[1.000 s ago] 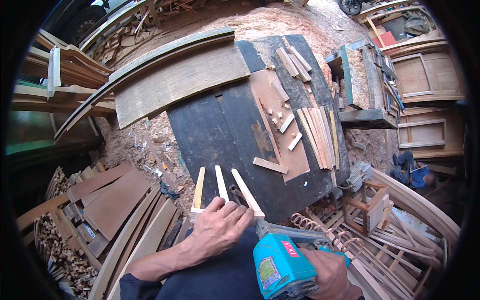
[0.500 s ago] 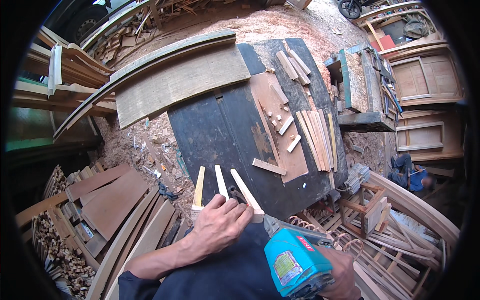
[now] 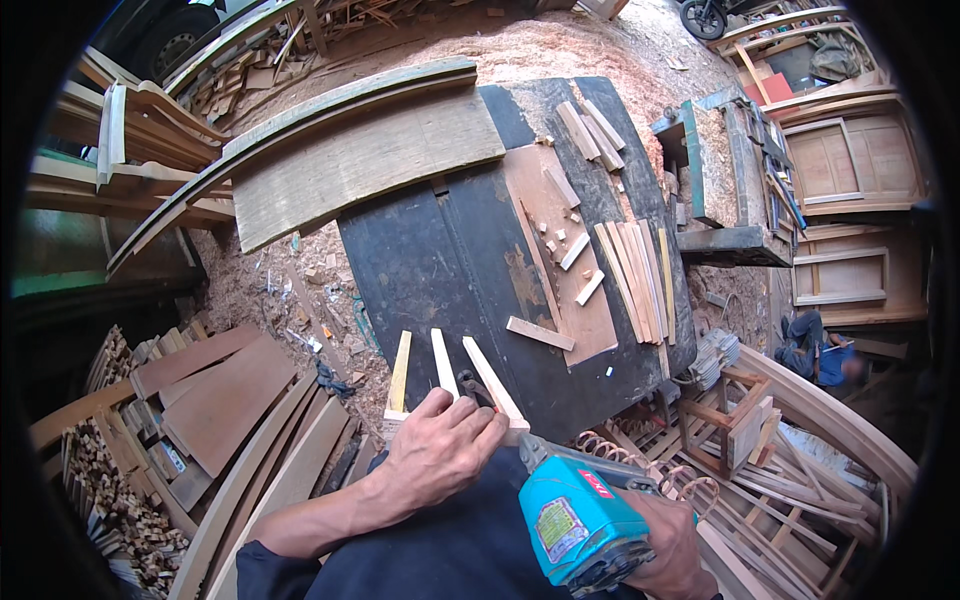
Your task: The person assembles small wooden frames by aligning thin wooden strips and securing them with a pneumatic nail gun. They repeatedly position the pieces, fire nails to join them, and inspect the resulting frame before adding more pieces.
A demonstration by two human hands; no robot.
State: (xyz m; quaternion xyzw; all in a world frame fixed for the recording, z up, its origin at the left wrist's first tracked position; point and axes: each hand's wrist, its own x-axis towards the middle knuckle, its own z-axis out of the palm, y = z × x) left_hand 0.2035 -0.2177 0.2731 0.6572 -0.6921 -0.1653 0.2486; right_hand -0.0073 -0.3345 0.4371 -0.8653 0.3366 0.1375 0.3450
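At the near edge of the black table, a small wooden frame [image 3: 487, 374] has three slats pointing away from me and a crosspiece at the near end. My left hand [image 3: 436, 452] is closed over that crosspiece, knuckles up. By its fingers a dark metal tool, perhaps pincers [image 3: 470, 384], shows between two slats; its lower part is hidden. In my right hand [image 3: 672, 540] is a teal nail gun [image 3: 578, 515], its metal nose up against the right end of the crosspiece. A coiled air hose [image 3: 700, 490] shows just beyond the gun.
The black table [image 3: 410, 270] carries a brown board [image 3: 590, 335] with small offcuts and a row of thin strips [image 3: 630, 280]. A curved wooden panel [image 3: 370, 160] overlaps its far left. Stacked lumber [image 3: 230, 400] lies left. At far right, a person [image 3: 825, 350] is low down near panelled doors [image 3: 850, 160].
The nail gun and my right hand have shifted slightly left, the nose staying by the crosspiece end. My left hand and the wooden frame have hardly moved.
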